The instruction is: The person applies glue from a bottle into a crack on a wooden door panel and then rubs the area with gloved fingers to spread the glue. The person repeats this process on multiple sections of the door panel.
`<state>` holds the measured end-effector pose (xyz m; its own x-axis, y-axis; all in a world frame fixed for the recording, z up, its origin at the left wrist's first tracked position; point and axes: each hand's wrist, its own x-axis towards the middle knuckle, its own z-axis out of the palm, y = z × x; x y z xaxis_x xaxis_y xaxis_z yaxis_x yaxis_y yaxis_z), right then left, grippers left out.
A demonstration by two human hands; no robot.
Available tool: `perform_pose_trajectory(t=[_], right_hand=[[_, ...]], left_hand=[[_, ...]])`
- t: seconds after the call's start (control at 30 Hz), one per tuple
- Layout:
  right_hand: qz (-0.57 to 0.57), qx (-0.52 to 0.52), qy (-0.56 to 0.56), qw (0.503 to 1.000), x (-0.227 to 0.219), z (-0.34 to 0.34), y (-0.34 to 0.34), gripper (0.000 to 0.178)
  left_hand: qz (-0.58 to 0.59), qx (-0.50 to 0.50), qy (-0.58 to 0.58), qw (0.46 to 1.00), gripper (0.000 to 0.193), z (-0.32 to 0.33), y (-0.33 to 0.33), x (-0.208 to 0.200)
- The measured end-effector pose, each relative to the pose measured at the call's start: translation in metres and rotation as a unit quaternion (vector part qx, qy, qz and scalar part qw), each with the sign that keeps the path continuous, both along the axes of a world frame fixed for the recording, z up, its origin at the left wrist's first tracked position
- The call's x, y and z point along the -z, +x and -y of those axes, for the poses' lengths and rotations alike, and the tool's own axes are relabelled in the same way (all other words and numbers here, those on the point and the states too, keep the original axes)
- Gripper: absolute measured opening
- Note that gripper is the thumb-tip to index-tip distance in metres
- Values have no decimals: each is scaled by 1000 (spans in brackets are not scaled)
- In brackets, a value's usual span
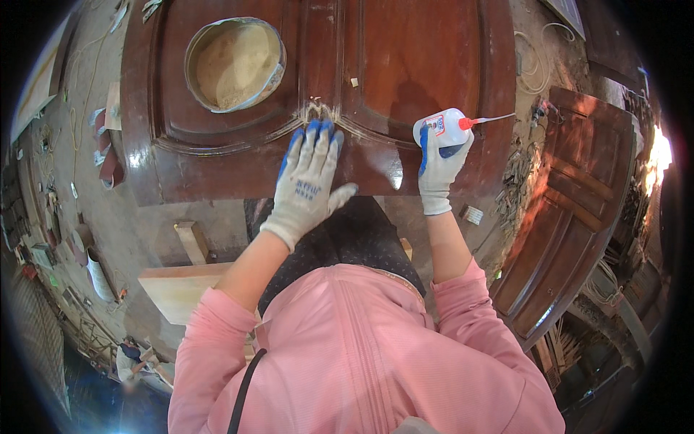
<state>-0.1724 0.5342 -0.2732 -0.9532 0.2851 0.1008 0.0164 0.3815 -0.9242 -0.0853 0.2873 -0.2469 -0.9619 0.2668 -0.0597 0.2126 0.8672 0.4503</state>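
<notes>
A dark red-brown panelled wooden door [238,173] lies flat in front of me. My left hand [309,177], in a white glove with blue fingertips, rests on it with fingers stretched out. Its fingertips touch a rough, pale patch of wood dust [320,112] where the curved mouldings meet. In my right hand [441,170], gloved alike, is a white glue bottle [452,124] with a red cap and a long thin nozzle pointing right. The bottle is tipped on its side above the door's right part. A round tub of sawdust [238,61] stands on the door's left panel.
A small pale wood chip [354,82] lies on the door. To the right leans another panelled door [571,202] beside wood scraps. A pale board [181,289] is at my lower left, near a wooden block [191,242]. Sanding belts [107,155] lie at left; another person [134,358] is farther off.
</notes>
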Motion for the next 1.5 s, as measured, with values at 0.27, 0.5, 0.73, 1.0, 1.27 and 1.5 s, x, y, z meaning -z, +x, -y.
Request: perform_pose_trajectory(t=[0.27, 0.5, 0.73, 1.0, 1.27, 1.5], right_hand=[[-2, -3, -25, 1000, 2, -2, -1, 64], [-2, 5, 6, 1000, 1, -2, 0, 64], [-4, -2, -15, 1000, 3, -4, -1, 63], [-6, 6, -18, 1000, 1, -1, -1, 61], [-15, 3, -50, 999, 2, -2, -1, 61], [0, 10, -43, 999, 4, -2, -2, 63]], left_hand=[[-58, -23, -39, 997, 86, 13, -26, -2], [-7, -12, 13, 1000, 85, 7, 11, -10], [3, -58, -19, 998, 85, 4, -2, -3], [7, -16, 8, 1000, 80, -3, 12, -8], [1, -34, 8, 999, 78, -4, 7, -7], [5, -42, -3, 999, 79, 2, 3, -7]])
